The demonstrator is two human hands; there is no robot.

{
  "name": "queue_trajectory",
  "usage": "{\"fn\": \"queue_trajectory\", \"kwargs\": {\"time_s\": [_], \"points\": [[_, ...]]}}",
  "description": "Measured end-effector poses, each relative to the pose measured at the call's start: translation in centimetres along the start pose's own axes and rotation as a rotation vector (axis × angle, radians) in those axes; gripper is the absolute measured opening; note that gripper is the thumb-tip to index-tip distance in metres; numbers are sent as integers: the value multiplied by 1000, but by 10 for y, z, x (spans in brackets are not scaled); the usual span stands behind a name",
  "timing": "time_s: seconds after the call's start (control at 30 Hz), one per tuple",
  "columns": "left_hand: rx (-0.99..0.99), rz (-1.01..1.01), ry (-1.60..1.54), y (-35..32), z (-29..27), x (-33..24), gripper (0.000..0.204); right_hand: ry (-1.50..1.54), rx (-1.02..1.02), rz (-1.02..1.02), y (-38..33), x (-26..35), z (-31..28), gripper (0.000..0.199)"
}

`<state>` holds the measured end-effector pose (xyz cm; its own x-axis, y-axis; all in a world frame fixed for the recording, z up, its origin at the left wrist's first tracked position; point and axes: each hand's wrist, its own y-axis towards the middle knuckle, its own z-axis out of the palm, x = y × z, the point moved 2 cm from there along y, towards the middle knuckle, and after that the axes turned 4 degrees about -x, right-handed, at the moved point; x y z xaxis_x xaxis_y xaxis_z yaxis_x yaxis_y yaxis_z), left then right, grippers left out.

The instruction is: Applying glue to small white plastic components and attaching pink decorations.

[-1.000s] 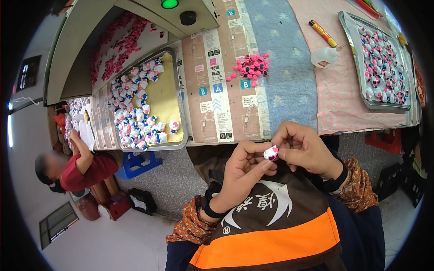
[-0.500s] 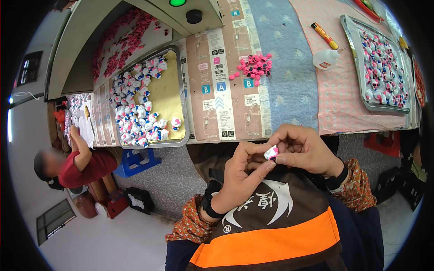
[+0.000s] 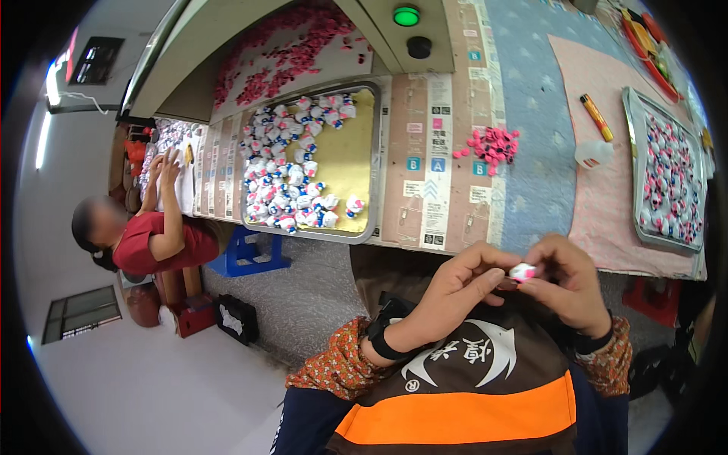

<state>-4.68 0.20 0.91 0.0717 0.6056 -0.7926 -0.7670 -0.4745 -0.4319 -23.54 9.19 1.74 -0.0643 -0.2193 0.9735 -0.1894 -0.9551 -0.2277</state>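
Observation:
Between my two hands, just past the table's near edge, is a small white figurine head (image 3: 523, 271) with pink parts, slightly blurred. My right hand (image 3: 569, 284) pinches it between thumb and fingers from the right. Against its left side, the thumb and forefinger of my left hand (image 3: 462, 292) also close on it. Fingers partly hide the figurine's lower side. Beyond the hands, a loose heap of small pink pieces (image 3: 494, 148) lies on the table covering.
At left a metal tray (image 3: 371, 152) holds many white, blue and pink figurines, one apart from the rest. Behind it stands a machine (image 3: 379, 38) with a green button. A second full tray (image 3: 633, 167), a white bottle (image 3: 594, 155) and a yellow-orange tube (image 3: 597, 117) are right. A co-worker (image 3: 167, 235) sits far left.
The whole view has swung, so the table and trays appear farther right. Both my hands still hold the figurine, which has turned a little. The co-worker's hands have shifted.

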Motion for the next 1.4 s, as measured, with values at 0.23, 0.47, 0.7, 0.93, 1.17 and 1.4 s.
{"fn": "queue_trajectory", "kwargs": {"time_s": [0.23, 0.47, 0.7, 0.93, 1.17, 1.4], "points": [[-522, 360, 556, -6, -75, -78, 21, -472, -793, -124, -17, 21, -148, 13], [-780, 329, 1369, -23, -153, -123, 19, -961, -1001, -75, -16, -19, -257, 22], [-512, 338, 1537, -18, -129, -106, 25, -852, -753, -255, 14, 7, -128, 46], [-655, 289, 1306, -26, -132, -94, 24, -678, -584, -223, 58, 13, -82, 51], [-347, 199, 155, -18, -72, -68, 30, -453, -529, -178, 70, -14, -102, 41], [-161, 44, -123, 3, -34, -29, 43, -216, -333, -176, 30, 28, -58, 30]]}}
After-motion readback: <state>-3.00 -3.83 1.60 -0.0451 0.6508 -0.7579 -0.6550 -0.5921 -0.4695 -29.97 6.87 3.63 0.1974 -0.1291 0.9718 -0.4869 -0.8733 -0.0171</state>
